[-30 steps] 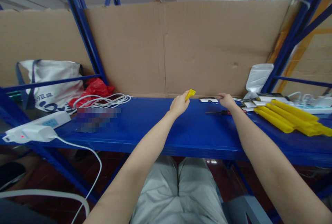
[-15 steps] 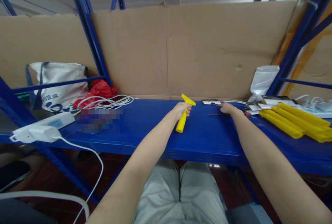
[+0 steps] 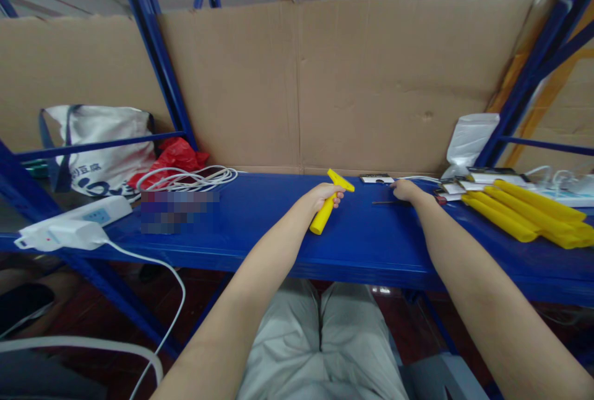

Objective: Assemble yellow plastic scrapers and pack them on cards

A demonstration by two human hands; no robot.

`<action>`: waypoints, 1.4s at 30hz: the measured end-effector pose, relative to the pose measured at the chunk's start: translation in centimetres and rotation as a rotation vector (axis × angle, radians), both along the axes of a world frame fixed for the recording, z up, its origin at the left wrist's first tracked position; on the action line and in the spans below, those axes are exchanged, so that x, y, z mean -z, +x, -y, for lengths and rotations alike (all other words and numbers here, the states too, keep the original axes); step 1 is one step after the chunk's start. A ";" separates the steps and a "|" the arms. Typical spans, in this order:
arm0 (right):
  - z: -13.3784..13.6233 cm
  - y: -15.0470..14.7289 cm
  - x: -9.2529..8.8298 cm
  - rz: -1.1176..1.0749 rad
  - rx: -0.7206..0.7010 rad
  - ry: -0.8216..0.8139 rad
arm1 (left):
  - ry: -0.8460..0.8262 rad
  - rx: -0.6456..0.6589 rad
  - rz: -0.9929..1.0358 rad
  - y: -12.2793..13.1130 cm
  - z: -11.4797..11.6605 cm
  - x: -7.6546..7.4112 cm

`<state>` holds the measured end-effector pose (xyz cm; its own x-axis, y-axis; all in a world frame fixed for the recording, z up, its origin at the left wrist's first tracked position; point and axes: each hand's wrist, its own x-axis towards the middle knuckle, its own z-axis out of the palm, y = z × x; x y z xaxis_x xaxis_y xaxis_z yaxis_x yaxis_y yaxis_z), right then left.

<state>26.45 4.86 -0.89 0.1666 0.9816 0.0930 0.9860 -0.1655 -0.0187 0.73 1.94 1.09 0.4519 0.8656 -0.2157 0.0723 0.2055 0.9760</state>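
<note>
My left hand (image 3: 327,196) is wrapped round a yellow T-shaped scraper (image 3: 323,216), whose wider head points up and away and whose round handle end slants down toward me. To the right, my right hand (image 3: 404,190) is low over the blue tabletop with its fingers drawn together; whatever is between the fingertips is too small or hidden. Just left of those fingertips lies a flat white-and-black package (image 3: 377,178). A screwdriver rests beneath the right hand and wrist, its thin shaft (image 3: 382,203) showing on the left and its red handle (image 3: 440,200) on the right.
Several yellow tubular pieces (image 3: 533,214) lie at the right beside white-and-black packages (image 3: 492,175). A white pouch (image 3: 471,140) leans behind them. At left are a power strip (image 3: 93,217), coiled white cable (image 3: 199,178), a red bag (image 3: 179,162) and a cloth bag (image 3: 106,140). Cardboard (image 3: 362,85) backs the shelf.
The yellow scraper has tilted a little, its head shifting right and its handle end left. My right hand stays in nearly the same spot beside the flat package. The view has shifted slightly.
</note>
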 end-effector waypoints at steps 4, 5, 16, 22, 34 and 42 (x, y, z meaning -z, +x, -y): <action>0.4 -0.1 -0.3 -0.011 -0.011 0.028 | 0.003 -0.018 -0.003 -0.2 -0.3 0.2; 0.5 -0.1 -0.3 -0.019 -0.014 0.035 | 0.001 -0.021 0.000 -0.3 -0.4 0.3; 0.9 -0.2 -0.5 -0.076 0.002 0.075 | -0.008 0.007 0.010 -0.4 -0.5 0.4; 0.6 -0.1 -0.3 -0.049 0.029 0.094 | -0.006 0.014 -0.003 -0.3 -0.3 0.2; 0.2 -0.1 -0.2 0.009 0.004 0.073 | -0.005 0.012 -0.010 -0.2 -0.3 0.2; 0.9 -0.7 -0.4 -0.028 0.019 0.088 | 0.002 0.023 -0.015 -0.3 0.0 0.1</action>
<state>25.76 3.92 -0.47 0.1886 0.9666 0.1738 0.9817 -0.1805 -0.0614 0.46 1.93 0.99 0.4688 0.8553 -0.2207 0.0918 0.2014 0.9752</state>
